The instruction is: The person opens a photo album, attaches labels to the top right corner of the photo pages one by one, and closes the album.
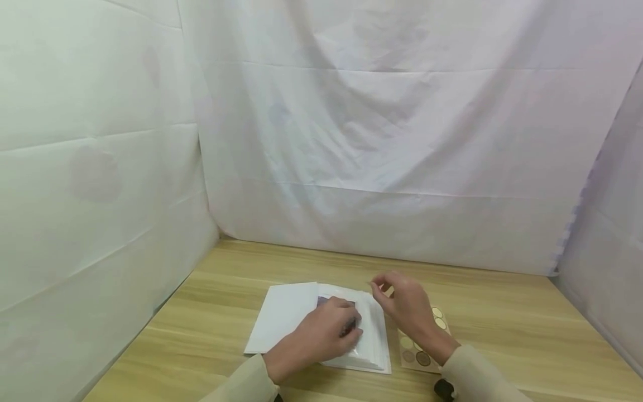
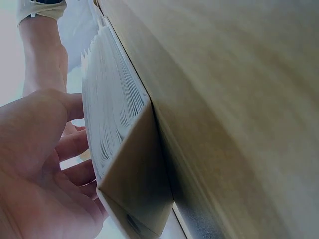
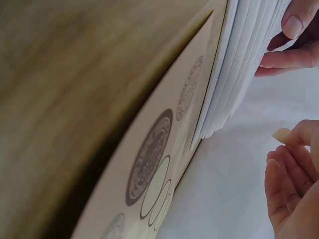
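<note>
A thick white photo album (image 1: 288,312) lies open on the table, with its stack of pages (image 2: 112,89) on the right side. My left hand (image 1: 321,332) rests on the right page, its fingers loosely bent over a dark purplish picture (image 1: 322,301) that is mostly hidden. Above the album's right edge, my right hand (image 1: 408,304) pinches a small pale-yellow sticker (image 3: 281,135) between thumb and forefinger. Under the right forearm lies a beige sticker sheet (image 1: 406,360) with round printed seals and pale yellow circles, partly covered by the wrist.
The wood-grain table (image 1: 527,329) extends around the album and the sheet. White cloth (image 1: 382,139) hangs behind the table, and more white sheeting (image 1: 90,167) stands along the left side.
</note>
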{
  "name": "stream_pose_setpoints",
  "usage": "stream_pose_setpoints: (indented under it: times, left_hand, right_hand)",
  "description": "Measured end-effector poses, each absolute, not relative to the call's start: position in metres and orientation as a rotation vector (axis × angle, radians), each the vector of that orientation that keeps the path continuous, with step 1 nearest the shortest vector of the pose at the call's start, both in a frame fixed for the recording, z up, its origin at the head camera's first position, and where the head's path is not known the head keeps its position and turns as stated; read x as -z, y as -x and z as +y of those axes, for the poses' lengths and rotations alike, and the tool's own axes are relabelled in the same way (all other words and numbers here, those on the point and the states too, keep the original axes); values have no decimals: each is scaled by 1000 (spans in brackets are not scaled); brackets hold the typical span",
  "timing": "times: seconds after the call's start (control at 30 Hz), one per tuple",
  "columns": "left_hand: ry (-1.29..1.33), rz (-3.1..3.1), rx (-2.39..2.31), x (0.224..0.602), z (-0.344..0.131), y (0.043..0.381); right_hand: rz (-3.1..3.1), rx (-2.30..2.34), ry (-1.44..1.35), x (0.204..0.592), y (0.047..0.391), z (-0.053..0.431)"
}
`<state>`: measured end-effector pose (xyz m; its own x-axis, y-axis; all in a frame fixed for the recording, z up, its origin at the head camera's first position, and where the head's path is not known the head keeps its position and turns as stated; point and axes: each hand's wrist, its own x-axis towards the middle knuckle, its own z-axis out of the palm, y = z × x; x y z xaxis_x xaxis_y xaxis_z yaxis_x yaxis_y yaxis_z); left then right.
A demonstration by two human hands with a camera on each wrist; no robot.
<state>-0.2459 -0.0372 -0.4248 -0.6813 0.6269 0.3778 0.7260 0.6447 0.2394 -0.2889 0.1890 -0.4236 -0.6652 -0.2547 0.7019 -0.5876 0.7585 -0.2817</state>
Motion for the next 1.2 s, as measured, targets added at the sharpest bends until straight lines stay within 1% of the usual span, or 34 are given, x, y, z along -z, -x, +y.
stream_pose_setpoints:
  times: [0.2, 0.4, 1.2]
  left_hand:
    - [1112, -2629, 523, 422, -36, 245]
    - [1130, -2644, 517, 420, -33, 243]
    - [1157, -2604, 428, 418, -23, 233]
  right_hand:
    - [-2295, -610, -665, 423, 294, 186]
    - [-2332, -583, -642, 424, 297, 185]
    - [-2502, -471, -651, 424, 293, 188]
